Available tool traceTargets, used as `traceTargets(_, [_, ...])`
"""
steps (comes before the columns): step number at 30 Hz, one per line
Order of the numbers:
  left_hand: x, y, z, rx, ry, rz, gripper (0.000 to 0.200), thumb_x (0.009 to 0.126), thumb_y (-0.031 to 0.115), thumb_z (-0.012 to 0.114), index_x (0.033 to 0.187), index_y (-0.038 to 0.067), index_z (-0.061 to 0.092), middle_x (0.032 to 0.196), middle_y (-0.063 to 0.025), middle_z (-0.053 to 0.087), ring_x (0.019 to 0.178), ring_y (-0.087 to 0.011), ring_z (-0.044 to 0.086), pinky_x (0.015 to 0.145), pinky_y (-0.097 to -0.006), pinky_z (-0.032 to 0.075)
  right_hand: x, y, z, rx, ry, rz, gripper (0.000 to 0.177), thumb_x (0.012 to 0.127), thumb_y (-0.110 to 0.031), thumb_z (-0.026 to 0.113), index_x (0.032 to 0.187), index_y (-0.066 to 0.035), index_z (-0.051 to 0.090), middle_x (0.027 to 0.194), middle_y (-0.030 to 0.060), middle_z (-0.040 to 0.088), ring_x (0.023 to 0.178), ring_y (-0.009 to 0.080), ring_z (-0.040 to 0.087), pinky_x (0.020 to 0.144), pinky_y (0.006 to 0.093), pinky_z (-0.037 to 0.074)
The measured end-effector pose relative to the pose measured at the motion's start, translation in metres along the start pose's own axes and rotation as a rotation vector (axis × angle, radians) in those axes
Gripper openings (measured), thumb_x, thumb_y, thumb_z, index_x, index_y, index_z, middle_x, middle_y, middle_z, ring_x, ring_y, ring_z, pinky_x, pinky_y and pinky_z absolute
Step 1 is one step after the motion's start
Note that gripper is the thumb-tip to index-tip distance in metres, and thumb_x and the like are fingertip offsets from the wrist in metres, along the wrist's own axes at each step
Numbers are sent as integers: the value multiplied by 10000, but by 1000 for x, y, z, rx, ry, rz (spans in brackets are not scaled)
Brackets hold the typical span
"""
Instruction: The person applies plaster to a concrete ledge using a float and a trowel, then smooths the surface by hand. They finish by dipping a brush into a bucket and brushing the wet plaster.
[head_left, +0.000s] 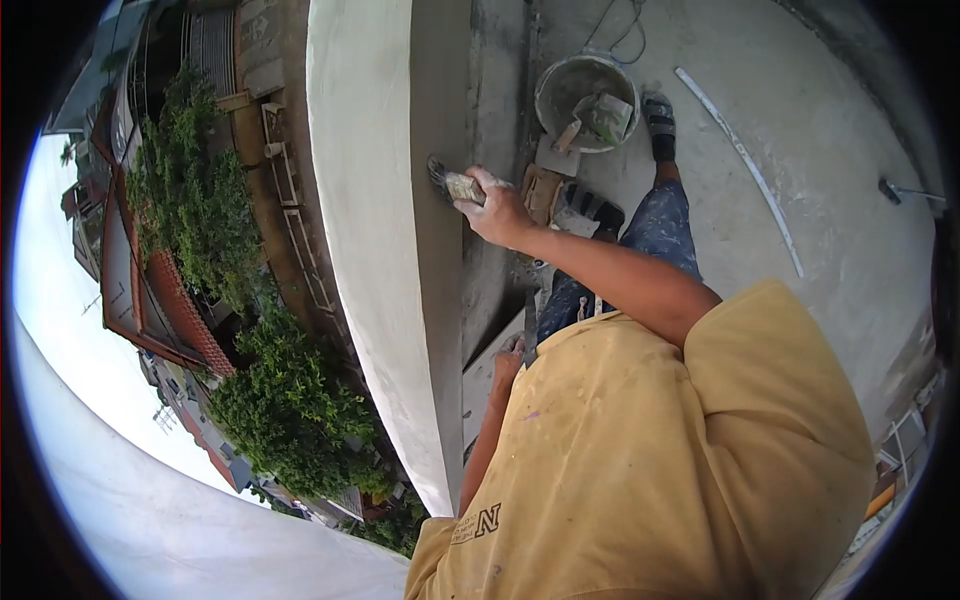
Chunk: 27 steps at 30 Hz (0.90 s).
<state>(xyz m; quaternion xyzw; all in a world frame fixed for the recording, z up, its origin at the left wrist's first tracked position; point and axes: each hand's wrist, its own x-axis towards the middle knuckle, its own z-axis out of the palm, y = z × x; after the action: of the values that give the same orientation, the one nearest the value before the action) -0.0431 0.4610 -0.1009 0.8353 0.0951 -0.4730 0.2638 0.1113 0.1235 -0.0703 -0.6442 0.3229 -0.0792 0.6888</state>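
My right hand (pixel 497 212), smeared with white, is closed round the pale, crusted handle of a brush (pixel 464 188). The brush's dark bristles touch the grey side face of a smooth plastered wall (pixel 438 120), near its corner edge. Lower down, beside my shirt, my left hand (pixel 511 352) has its fingers curled; what they hold, if anything, is not clear. A dark narrow strip (pixel 531 325) and a grey flat surface lie close to that hand.
A bucket (pixel 543 95) holding a trowel-like tool (pixel 568 136) stands by my feet. A long white strip (pixel 745 160) and a dark-headed tool (pixel 889 191) lie on the concrete floor. Beyond the wall are a drop, trees (pixel 290 410) and roofs.
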Motion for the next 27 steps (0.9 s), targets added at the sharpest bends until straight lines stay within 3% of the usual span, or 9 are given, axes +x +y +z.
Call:
traceTargets(3, [14, -10, -10, 2, -45, 34, 407, 950, 348, 584, 1148, 0, 660, 1009, -109, 703, 987, -175, 636, 840, -292, 476, -88, 32, 32, 27, -350, 133, 521, 785, -175, 725, 1243, -20, 533, 1111, 212, 647, 1090, 346, 617, 937, 397, 464])
traceTargets(4, [-12, 70, -15, 108, -33, -76, 393, 948, 332, 582, 1175, 18, 646, 1026, -99, 690, 989, -186, 640, 831, -307, 487, -66, 31, 24, 59, -274, 111, 508, 776, -176, 733, 1222, -17, 549, 1092, 205, 653, 1068, 336, 626, 924, 386, 469])
traceTargets(8, [1, 82, -13, -406, 39, -199, 395, 939, 323, 597, 1231, 56, 587, 1091, -68, 652, 979, -207, 637, 824, -349, 498, 119, -18, -64, 56, 13, -136, 487, 730, -171, 762, 1144, 24, 596, 1024, 209, 676, 982, 304, 657, 865, 362, 494])
traceTargets(10, [13, 78, -9, -358, -9, -179, 390, 942, 329, 596, 1216, 51, 600, 1074, -66, 657, 976, -195, 635, 817, -330, 496, 230, -37, -114, 131, 190, -236, 331, 794, -137, 753, 1040, 21, 597, 903, 87, 681, 832, 136, 623, 749, 310, 508])
traceTargets(14, [-4, 164, -5, 144, -11, 99, 355, 949, 305, 599, 1193, 49, 624, 1053, -65, 679, 978, -178, 635, 805, -295, 494, 299, -70, -166, 83, 461, -169, 375, 807, -170, 749, 1072, 40, 586, 950, 115, 686, 797, 154, 641, 719, 312, 521])
traceTargets(18, [-24, 334, -30, -213, -281, 97, 374, 950, 273, 610, 1200, -5, 607, 1073, -126, 685, 1031, -205, 634, 855, -309, 503, 128, -29, -65, -31, -48, 229, 577, 746, -220, 768, 1194, 76, 557, 1144, 232, 639, 1146, 318, 587, 984, 343, 427])
traceTargets(19, [-26, 380, -41, -355, -315, 142, 397, 950, 272, 610, 1213, -24, 588, 1094, -157, 675, 1064, -233, 631, 874, -334, 508, 86, 3, -38, -182, -65, 65, 583, 754, -271, 756, 1196, 51, 555, 1151, 254, 625, 1116, 371, 594, 961, 390, 462])
traceTargets(22, [-20, 497, -62, -487, -51, 450, 354, 966, 253, 586, 1175, -33, 600, 1067, -161, 675, 997, -240, 659, 838, -343, 529, 124, -56, -88, 76, -173, 317, 544, 744, -214, 755, 1181, 51, 567, 1098, 233, 652, 1070, 348, 624, 928, 371, 480])
traceTargets(27, [19, 596, -76, -244, 379, 633, 353, 1002, 260, 526, 1175, -37, 607, 1082, -157, 668, 1015, -226, 652, 828, -340, 537, 375, -125, -213, 407, 350, 43, 367, 774, -154, 739, 1041, 50, 591, 965, 183, 681, 866, 251, 677, 721, 364, 551])
